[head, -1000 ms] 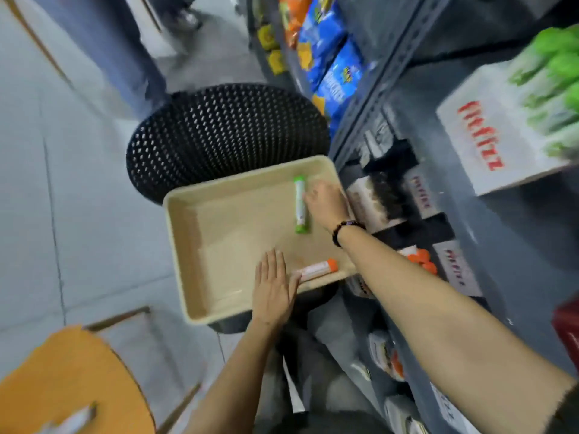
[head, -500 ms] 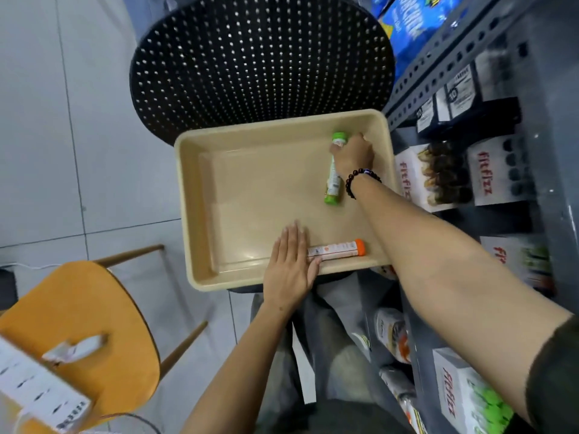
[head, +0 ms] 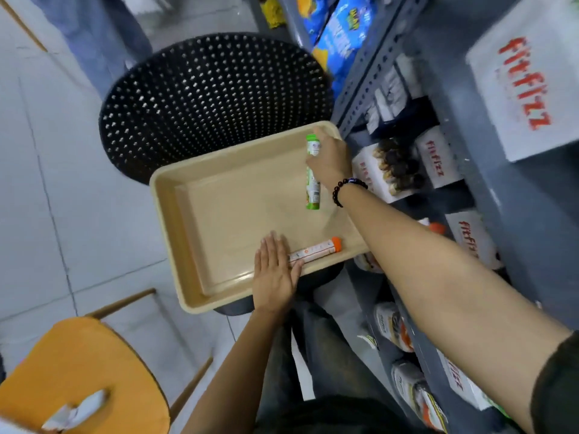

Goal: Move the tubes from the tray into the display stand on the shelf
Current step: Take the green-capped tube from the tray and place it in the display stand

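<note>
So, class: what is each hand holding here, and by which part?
The right hand grips the green tube around its upper half, near the cap. The left hand holds nothing; it lies flat on the tray.

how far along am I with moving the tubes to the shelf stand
Nearly done: only two tubes remain in the tray. Your right hand is closed on the green-capped tube. The orange-capped tube lies by the near rim beside your flat left hand, not yet picked up.
</note>
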The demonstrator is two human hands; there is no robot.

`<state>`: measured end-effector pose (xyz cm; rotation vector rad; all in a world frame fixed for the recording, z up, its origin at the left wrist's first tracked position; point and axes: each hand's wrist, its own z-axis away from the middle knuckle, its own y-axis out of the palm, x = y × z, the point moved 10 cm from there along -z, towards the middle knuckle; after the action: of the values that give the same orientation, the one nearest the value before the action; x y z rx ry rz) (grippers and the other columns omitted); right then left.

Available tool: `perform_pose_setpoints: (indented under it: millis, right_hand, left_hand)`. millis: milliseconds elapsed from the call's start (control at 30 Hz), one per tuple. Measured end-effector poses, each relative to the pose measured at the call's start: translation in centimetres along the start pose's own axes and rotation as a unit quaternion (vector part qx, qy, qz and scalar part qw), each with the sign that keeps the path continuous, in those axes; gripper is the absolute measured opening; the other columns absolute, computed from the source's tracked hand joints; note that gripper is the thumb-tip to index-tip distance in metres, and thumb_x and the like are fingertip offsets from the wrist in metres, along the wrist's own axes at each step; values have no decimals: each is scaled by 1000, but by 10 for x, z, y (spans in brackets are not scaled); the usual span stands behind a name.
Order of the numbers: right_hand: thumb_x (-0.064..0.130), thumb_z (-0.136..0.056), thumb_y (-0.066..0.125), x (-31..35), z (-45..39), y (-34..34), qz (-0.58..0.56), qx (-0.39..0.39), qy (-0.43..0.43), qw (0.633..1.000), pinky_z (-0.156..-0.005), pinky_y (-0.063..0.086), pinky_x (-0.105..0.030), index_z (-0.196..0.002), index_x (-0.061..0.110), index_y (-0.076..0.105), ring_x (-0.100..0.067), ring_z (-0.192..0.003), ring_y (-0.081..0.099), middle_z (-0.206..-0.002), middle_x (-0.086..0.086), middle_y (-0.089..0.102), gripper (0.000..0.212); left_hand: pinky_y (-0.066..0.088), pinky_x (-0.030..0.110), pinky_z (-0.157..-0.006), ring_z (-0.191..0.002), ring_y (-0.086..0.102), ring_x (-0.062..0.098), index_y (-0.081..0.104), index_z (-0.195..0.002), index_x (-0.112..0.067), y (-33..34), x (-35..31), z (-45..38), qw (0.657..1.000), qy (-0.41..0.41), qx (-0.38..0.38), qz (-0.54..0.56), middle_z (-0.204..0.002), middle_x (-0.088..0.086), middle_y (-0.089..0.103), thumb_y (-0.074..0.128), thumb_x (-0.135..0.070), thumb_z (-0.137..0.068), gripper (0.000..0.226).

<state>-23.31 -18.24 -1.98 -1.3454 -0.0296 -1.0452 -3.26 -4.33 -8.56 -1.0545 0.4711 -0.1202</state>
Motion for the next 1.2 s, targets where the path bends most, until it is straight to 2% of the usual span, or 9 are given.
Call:
perform_pose_setpoints:
  millis: [100,167,333,433,533,700,800,900,1200]
  right_hand:
    - [9,-78,59,15,21,-57,-16,-56,-24,998,-81,54,-40,-123,21,56,-35,-98,61,-107,-18,67,47]
    - [11,-75,62,21,38,-102,-17,-106,-35,994,-83,52,-37,-120,22,59,-35,-97,62,-104,-18,69,46]
    - [18,-73,68,16,95,-214,-13,-223,-39,974,-75,45,-32,-119,21,59,-32,-95,62,-98,-15,69,47]
    - [21,-76,66,3,142,-278,-18,-282,-25,959,-80,44,-31,-126,22,56,-31,-101,60,-107,-14,68,51]
    - [21,-77,63,-10,196,-337,-14,-350,-10,937,-82,48,-35,-126,21,57,-34,-100,60,-107,-16,67,50]
    - [21,-76,67,-41,282,-414,4,-444,34,895,-85,51,-38,-128,22,55,-35,-104,61,-113,-15,66,53]
    - [26,-74,67,-62,329,-448,13,-497,66,865,-85,53,-37,-126,25,56,-35,-101,62,-111,-13,68,53]
    - [28,-74,68,-84,363,-470,29,-522,96,847,-87,51,-34,-125,23,56,-31,-103,63,-110,-11,69,53]
    - [31,-76,70,-132,400,-488,33,-476,180,860,-84,54,-33,-121,26,51,-27,-97,64,-108,-4,69,49]
  left_hand:
    - [8,42,-118,-143,9,36,12,-146,-2,5,1,0,1000,1,19,-20,-155,21,11,22,-48,-96,69]
    - [2,40,-118,-144,2,33,6,-146,-3,2,-7,-1,999,20,24,-43,-156,19,5,23,-46,-97,68]
    - [9,41,-118,-143,11,35,15,-143,4,-40,-79,-4,991,128,-11,-35,-153,25,14,29,-41,-97,66]
    - [17,44,-116,-139,21,40,24,-140,8,-78,-150,1,974,223,-39,-11,-149,29,24,12,-53,-91,79]
    - [27,51,-110,-132,32,47,33,-133,15,-109,-221,14,943,323,-75,22,-141,35,34,12,-51,-93,80]
    - [15,47,-116,-141,17,40,24,-140,7,-120,-317,40,902,426,-71,10,-150,27,22,1,-60,-87,89]
    - [13,45,-117,-142,12,37,20,-142,5,-110,-361,53,881,468,-65,-7,-152,25,18,21,-47,-94,71]
    - [12,46,-117,-143,10,36,19,-143,5,-94,-394,63,866,497,-43,-20,-153,24,16,37,-35,-98,62]
    - [-1,41,-118,-145,-2,29,4,-147,-6,-58,-409,60,861,481,-25,-164,-157,16,1,13,-47,-98,65]
